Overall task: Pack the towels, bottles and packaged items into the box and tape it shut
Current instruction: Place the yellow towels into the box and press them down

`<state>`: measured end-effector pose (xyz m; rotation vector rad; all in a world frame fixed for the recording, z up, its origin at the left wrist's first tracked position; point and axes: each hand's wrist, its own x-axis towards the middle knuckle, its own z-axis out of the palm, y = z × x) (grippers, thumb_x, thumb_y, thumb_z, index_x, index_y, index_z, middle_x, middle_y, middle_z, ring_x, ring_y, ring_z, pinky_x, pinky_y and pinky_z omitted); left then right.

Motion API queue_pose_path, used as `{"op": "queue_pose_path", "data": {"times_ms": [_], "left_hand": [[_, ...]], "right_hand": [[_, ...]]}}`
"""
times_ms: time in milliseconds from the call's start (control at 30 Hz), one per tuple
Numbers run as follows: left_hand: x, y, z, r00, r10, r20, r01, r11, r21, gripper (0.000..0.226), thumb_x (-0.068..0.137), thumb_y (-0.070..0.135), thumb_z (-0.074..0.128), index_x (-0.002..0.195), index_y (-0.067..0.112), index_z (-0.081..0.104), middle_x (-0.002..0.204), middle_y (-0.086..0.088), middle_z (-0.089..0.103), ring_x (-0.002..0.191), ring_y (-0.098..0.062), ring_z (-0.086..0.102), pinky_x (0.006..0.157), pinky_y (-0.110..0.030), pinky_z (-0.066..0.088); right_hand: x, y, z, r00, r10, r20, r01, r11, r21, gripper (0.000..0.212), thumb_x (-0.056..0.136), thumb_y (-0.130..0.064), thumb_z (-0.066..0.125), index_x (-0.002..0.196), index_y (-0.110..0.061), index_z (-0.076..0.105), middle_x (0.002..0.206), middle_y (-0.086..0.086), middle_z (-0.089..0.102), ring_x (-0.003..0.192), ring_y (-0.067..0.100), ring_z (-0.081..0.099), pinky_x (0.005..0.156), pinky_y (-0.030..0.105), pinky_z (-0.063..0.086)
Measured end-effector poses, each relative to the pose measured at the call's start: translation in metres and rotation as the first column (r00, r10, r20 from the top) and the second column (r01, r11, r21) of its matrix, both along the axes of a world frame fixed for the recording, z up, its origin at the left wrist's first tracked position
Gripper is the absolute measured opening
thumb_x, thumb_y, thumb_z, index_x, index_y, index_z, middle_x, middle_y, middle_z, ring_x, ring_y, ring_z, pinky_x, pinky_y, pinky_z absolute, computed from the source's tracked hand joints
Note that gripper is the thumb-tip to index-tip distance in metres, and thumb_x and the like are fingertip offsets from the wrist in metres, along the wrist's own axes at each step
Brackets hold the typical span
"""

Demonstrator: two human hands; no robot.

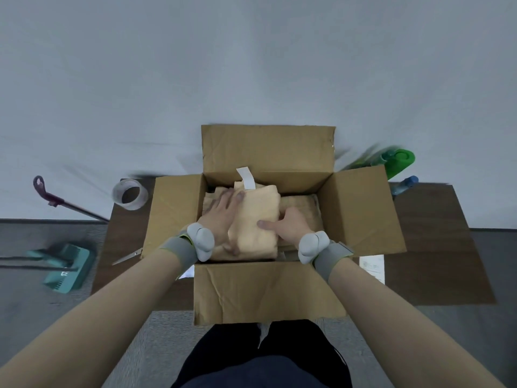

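Both grips on our towel (pixel 257 219); left hand (pixel 221 214) wide, pressing flat; right hand (pixel 291 225) pinching its edge; bunched folds could crowd the bottles (pixel 397 163) out.

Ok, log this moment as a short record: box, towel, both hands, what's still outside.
box: open, four flaps spread
folded towel: in box, atop darker towels
left hand: flat on towel's left side
right hand: thumb on top, grips its right edge
outside: green bottle, blue bottle, behind right flap
tools: tape roll, scissors, left of box
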<state>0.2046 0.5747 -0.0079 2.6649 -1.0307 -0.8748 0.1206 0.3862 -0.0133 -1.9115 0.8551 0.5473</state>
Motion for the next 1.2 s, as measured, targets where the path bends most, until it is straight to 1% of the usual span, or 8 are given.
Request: {"op": "queue_pose_path", "data": {"times_ms": [100, 233, 400, 567, 700, 867, 1100, 1200], "left_hand": [[0.003, -0.003, 0.006, 0.998, 0.027, -0.062, -0.029, 0.999, -0.044, 0.143, 0.06, 0.047, 0.094, 0.159, 0.012, -0.002, 0.163, -0.012, 0.001, 0.155, -0.03, -0.001, 0.124, -0.05, 0.018], [0.006, -0.009, 0.013, 0.981, 0.124, -0.151, -0.145, 0.98, -0.135, 0.135, 0.06, 0.044, 0.094, 0.157, 0.014, 0.005, 0.152, -0.007, 0.016, 0.147, -0.028, 0.011, 0.121, -0.041, 0.022], [0.016, -0.012, 0.029, 0.981, 0.131, -0.145, -0.157, 0.971, -0.182, 0.138, 0.049, 0.055, 0.094, 0.152, 0.034, 0.005, 0.148, -0.001, 0.018, 0.142, -0.028, 0.016, 0.116, -0.043, 0.024], [0.024, -0.02, 0.039, 0.965, 0.172, -0.199, -0.205, 0.965, -0.164, 0.138, 0.056, 0.065, 0.088, 0.158, 0.033, 0.002, 0.154, -0.002, 0.02, 0.147, -0.026, 0.016, 0.12, -0.046, 0.027], [0.017, -0.03, 0.032, 0.963, 0.182, -0.197, -0.204, 0.974, -0.099, 0.111, 0.077, 0.054, 0.081, 0.158, 0.02, 0.013, 0.153, -0.009, 0.028, 0.143, -0.031, 0.026, 0.116, -0.048, 0.034], [0.006, -0.031, 0.014, 0.983, 0.12, -0.136, -0.121, 0.993, -0.004, 0.087, 0.089, 0.041, 0.073, 0.155, 0.011, 0.023, 0.156, -0.014, 0.028, 0.144, -0.033, 0.026, 0.114, -0.046, 0.031], [-0.002, -0.026, 0.008, 0.996, -0.089, 0.02, 0.086, 0.985, 0.148, 0.094, 0.087, 0.019, 0.077, 0.157, 0.039, 0.017, 0.153, -0.022, 0.021, 0.143, -0.042, 0.023, 0.115, -0.051, 0.031], [-0.003, -0.026, 0.01, 0.995, -0.09, 0.048, 0.081, 0.982, 0.168, 0.099, 0.085, 0.011, 0.078, 0.158, 0.037, 0.016, 0.151, -0.019, 0.024, 0.141, -0.04, 0.024, 0.109, -0.048, 0.036]], "right_hand": [[0.001, 0.003, 0.008, 0.999, -0.024, 0.026, 0.023, 0.998, 0.056, 0.046, 0.082, -0.037, 0.086, 0.11, -0.008, 0.062, 0.108, 0.006, 0.069, 0.104, 0.025, 0.067, 0.09, 0.041, 0.058], [0.004, 0.011, 0.02, 0.992, -0.119, 0.045, 0.105, 0.966, 0.238, 0.02, 0.085, -0.018, 0.076, 0.098, -0.017, 0.062, 0.106, 0.007, 0.07, 0.093, 0.02, 0.067, 0.068, 0.029, 0.053], [0.012, 0.01, 0.039, 0.969, -0.239, 0.065, 0.192, 0.89, 0.413, 0.035, 0.081, -0.005, 0.066, 0.116, -0.007, 0.065, 0.117, 0.016, 0.069, 0.1, 0.028, 0.066, 0.077, 0.038, 0.054], [0.016, -0.023, 0.054, 0.971, -0.206, 0.123, 0.168, 0.949, 0.265, 0.036, 0.075, -0.005, 0.064, 0.11, -0.012, 0.065, 0.12, 0.019, 0.065, 0.107, 0.037, 0.061, 0.098, 0.053, 0.052], [0.011, -0.05, 0.05, 0.99, -0.13, 0.057, 0.131, 0.991, -0.011, 0.047, 0.083, -0.006, 0.061, 0.129, -0.008, 0.05, 0.121, 0.011, 0.055, 0.106, 0.032, 0.053, 0.08, 0.039, 0.047], [-0.005, -0.053, 0.041, 0.994, -0.067, 0.091, 0.102, 0.879, -0.465, 0.021, 0.095, -0.009, 0.054, 0.112, -0.006, 0.042, 0.099, 0.011, 0.051, 0.09, 0.034, 0.056, 0.075, 0.042, 0.048], [-0.017, -0.054, 0.03, 0.999, -0.013, -0.053, -0.016, 0.857, -0.515, 0.035, 0.094, -0.004, 0.056, 0.126, -0.003, 0.04, 0.117, 0.019, 0.057, 0.106, 0.039, 0.061, 0.085, 0.046, 0.054], [-0.021, -0.052, 0.022, 0.997, 0.05, -0.062, -0.076, 0.832, -0.55, 0.039, 0.094, 0.001, 0.055, 0.129, -0.003, 0.037, 0.119, 0.02, 0.059, 0.107, 0.038, 0.063, 0.085, 0.045, 0.055]]}}
